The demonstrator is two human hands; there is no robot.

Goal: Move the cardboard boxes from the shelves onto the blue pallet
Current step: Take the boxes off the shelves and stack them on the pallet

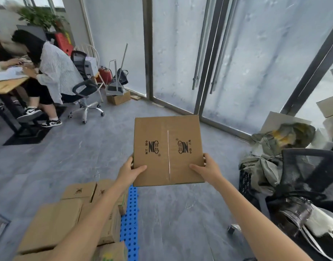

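Obs., head view:

- Cardboard box (pixel 168 150) at frame centre, carried in the air, top face up w/ taped seam and printed logos visible.
- L hand (pixel 130 171) grips box's lower-left corner: thumb on top face, fingers wrapped under the edge.
- R hand (pixel 209 170) grips lower-right corner the same way. Both arms extended fwd.
- Blue pallet (pixel 130 213) at lower centre-left, only a strip of its edge showing. Rest is covered by stacked boxes (pixel 54 223) at lower left.
- Box is above grey floor (pixel 180 213), up and to the right of the pallet edge, not over it.
- More cartons (pixel 329 106) at far right edge; can't tell if they sit on a shelf.
- Seated person (pixel 54 72) at a desk, upper left, well apart from the work area.

Judgement: step in hand = carry phase, box off the shelf, not yet placed. Several boxes already on the pallet, so task partly done.

Next move prob. needs: turn left and down, lower box onto the stack or any free pallet area, square it w/ neighbours, then let go w/ both hands.
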